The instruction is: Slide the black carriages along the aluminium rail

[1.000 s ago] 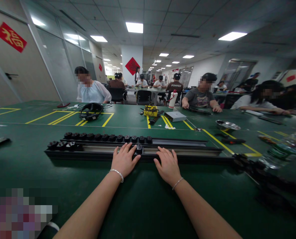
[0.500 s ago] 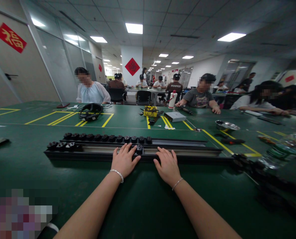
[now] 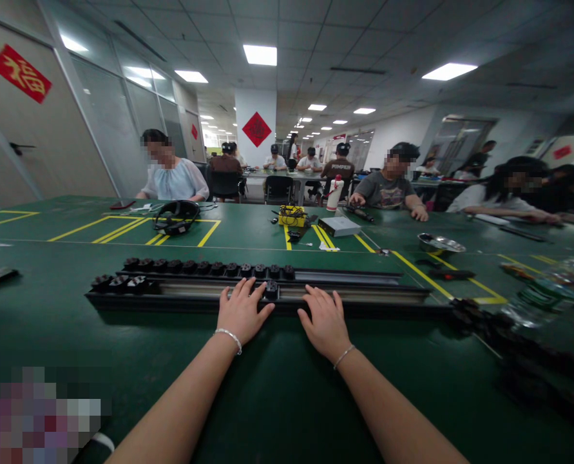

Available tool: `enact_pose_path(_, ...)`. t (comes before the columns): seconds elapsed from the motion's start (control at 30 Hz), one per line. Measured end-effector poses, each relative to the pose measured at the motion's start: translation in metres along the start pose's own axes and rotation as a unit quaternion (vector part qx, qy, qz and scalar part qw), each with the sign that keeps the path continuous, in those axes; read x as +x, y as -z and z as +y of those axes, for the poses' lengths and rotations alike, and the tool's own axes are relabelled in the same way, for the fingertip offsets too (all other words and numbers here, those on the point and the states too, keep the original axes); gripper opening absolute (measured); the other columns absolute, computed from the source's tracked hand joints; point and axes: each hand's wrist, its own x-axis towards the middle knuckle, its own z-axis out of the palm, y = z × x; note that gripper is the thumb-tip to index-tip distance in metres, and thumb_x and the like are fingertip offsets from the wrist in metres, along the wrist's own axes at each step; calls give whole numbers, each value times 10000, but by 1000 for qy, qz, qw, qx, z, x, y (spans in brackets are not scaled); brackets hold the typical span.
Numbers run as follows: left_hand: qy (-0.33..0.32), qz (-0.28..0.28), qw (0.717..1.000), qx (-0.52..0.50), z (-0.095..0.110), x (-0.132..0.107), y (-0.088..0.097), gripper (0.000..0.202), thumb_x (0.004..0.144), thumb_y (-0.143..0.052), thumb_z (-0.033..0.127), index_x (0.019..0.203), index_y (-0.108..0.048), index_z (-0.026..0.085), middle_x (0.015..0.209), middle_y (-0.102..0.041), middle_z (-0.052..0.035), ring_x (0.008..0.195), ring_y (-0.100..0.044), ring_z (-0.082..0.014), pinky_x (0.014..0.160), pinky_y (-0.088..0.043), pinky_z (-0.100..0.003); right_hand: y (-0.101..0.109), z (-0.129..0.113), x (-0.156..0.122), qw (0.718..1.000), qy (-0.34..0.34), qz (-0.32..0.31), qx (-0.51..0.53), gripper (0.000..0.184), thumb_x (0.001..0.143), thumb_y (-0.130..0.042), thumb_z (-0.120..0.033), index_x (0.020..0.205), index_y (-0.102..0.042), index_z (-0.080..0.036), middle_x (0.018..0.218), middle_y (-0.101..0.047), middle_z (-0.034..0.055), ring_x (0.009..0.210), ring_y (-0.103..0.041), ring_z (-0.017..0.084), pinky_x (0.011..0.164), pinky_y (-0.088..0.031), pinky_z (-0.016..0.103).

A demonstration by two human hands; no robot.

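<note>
Before me lies a long black rail [image 3: 383,294] with a pale channel along its top. One small black block [image 3: 271,290], which looks like a track socket, sits in this channel between my hands. My left hand [image 3: 241,312] rests on the rail, fingers spread, its index finger against or very close to the block's left side. To the right of the block, my right hand [image 3: 324,322] lies over the rail with fingers apart and nothing in them. Several similar blocks [image 3: 136,283] stand at the rail's left end. Behind it, a second rail [image 3: 349,277] carries a row of several more.
A black headset [image 3: 175,218], a yellow box with cables [image 3: 292,216], a grey box [image 3: 339,226] and a metal bowl [image 3: 440,244] stand farther back. Dark blurred parts [image 3: 523,348] and a plastic bottle [image 3: 540,299] lie right. People sit across the green table [image 3: 277,386].
My left hand and the black block in the channel have shifted very slightly right. My right hand stays put. Across the table, the person at left has moved their arms and head a little.
</note>
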Motion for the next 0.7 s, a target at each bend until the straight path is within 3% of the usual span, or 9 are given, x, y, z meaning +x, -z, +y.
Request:
enact_pose_path(0.17, 7, -1, 1000, -5, 3, 0, 1, 543, 803, -332, 568, 1260, -443, 298, 1384, -384, -27, 1284, -284, -250, 1017, -203, -482, -1, 0, 0, 1000, 1, 0, -5, 278, 843, -391, -338, 1020, -566, -214, 1266, -509, 58, 1179, -414, 216, 1042, -149, 473)
enact_pose_path(0.33, -29, 18, 999, -12, 3, -1, -4, 528, 826, -330, 508, 1276, -428, 248, 1367, -411, -24, 1282, -295, -216, 1031, -201, -447, -1, 0, 0, 1000, 5, 2, -2, 281, 841, -391, -338, 1018, -568, -211, 1256, -517, 69, 1178, -415, 221, 1039, -154, 479)
enact_pose_path(0.7, -43, 36, 998, -15, 2, -1, -5, 512, 825, -340, 497, 1263, -437, 251, 1363, -414, 3, 1265, -323, -198, 1003, -249, -426, -3, 0, 0, 1000, 4, 5, -5, 279, 832, -398, -332, 1025, -565, -218, 1265, -509, 67, 1180, -412, 215, 1040, -145, 473)
